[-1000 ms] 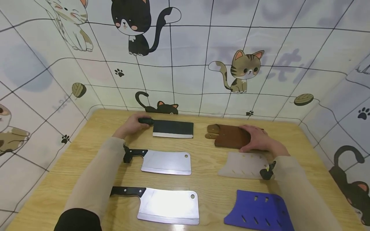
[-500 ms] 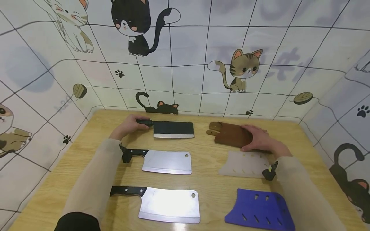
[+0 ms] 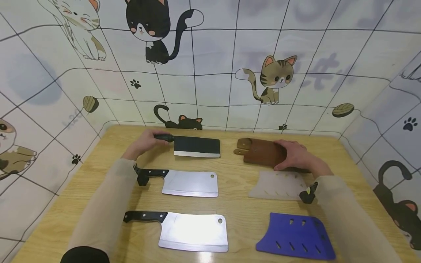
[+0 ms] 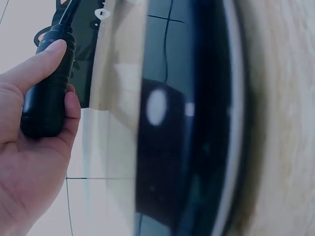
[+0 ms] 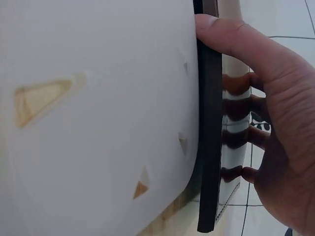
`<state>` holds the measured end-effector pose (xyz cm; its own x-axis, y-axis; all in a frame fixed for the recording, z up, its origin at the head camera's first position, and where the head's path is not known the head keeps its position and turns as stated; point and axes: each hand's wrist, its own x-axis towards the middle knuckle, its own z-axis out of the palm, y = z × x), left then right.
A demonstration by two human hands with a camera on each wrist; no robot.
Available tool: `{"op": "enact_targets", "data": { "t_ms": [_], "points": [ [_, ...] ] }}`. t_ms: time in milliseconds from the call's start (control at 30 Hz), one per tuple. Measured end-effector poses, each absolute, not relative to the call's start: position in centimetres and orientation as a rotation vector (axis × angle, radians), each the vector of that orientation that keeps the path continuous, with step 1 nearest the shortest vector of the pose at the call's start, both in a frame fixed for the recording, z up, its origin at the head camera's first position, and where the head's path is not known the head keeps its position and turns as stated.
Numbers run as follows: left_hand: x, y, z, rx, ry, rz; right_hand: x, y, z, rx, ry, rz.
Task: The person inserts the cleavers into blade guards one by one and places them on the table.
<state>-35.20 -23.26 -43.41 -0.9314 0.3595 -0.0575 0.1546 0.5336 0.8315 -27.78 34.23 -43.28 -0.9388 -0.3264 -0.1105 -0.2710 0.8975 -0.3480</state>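
At the far left of the table, in the head view, my left hand [image 3: 145,142] grips the black handle of a dark-bladed cleaver [image 3: 196,144]. The left wrist view shows the thumb over that handle [image 4: 45,103] and fingers curled beneath. The blade lies flat, bright edge towards me. To its right, my right hand [image 3: 296,155] spans a brown leather knife sheath [image 3: 261,152], its strap tabs pointing left. In the right wrist view the thumb presses the sheath's dark edge [image 5: 210,142], with the other fingers on its brown face. The hand covers the sheath's right end.
Two silver cleavers with black handles lie nearer me, a middle cleaver [image 3: 190,183] and a front cleaver [image 3: 194,232]. Opposite them lie a whitish translucent blade guard [image 3: 276,185] and a blue blade guard [image 3: 294,237]. A cat-patterned wall [image 3: 213,87] stands behind the wooden table [image 3: 236,212].
The leather sheath has turned slightly under my right hand, its strap end shifting away from me. My left hand has slid a little left along the cleaver's handle.
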Motion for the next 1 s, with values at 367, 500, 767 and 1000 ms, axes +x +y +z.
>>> {"op": "enact_targets", "data": {
  "t_ms": [367, 500, 767, 1000],
  "points": [
    [-34.5, -22.2, -42.3, 0.446, 2.508, 1.423, -27.1, 32.4, -42.3, -0.521, 2.898, -0.573],
    [-34.7, -22.0, -42.5, 0.389, 2.493, 1.448, -27.0, 31.8, -42.1, -0.541, 2.907, -0.592],
    [-34.6, -20.9, -41.8, 0.383, 2.527, 1.386, -26.8, 30.9, -41.4, -0.568, 2.934, -0.615],
    [-34.7, -20.5, -41.9, 0.42, 2.469, 1.431, -26.7, 30.2, -41.2, -0.605, 2.96, -0.611]
  ]
}}
